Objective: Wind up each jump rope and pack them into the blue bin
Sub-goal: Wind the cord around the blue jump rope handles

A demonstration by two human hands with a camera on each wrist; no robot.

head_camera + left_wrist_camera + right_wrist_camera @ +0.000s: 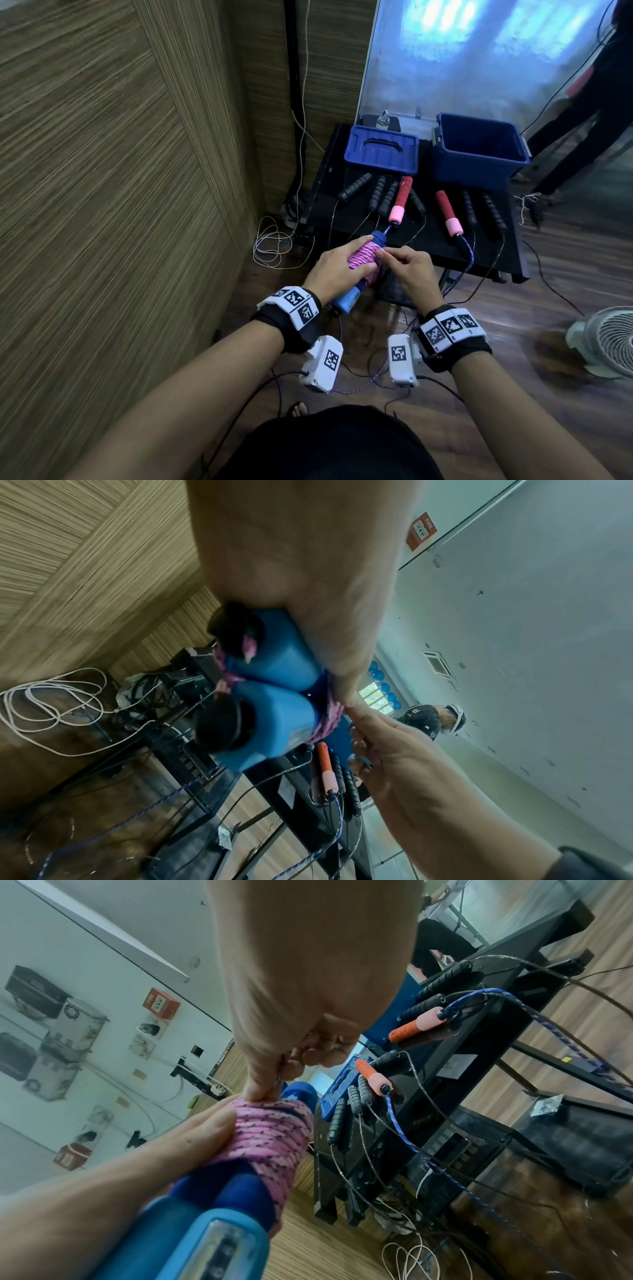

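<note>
Head view: the pink jump rope (466, 261) was held in front of the body, just short of the black table (428, 236), its cord wound in tight turns round two blue handles laid side by side. The left hand (337, 269) was wrapped over the bundle, and the right hand (409, 267) was pinched on the cord's end at the far part of the winding. The bundle's long axis was pointed away and slightly to the right, toward the open blue bin (479, 150), which stood at the back right of the table, ahead of and beyond both hands. The right hand was judged the nearer to the bin; the packing move would likely be a forward reach over the table. The bin's lid (382, 149) was lying at the back left, and between it and the hands several unwound ropes with black handles (380, 193) and red-and-pink handles (448, 214) were spread out, their cords hanging over the front edge to a wooden floor. A wood-panelled wall was seen at left, a white fan (606, 337) at right.
</note>
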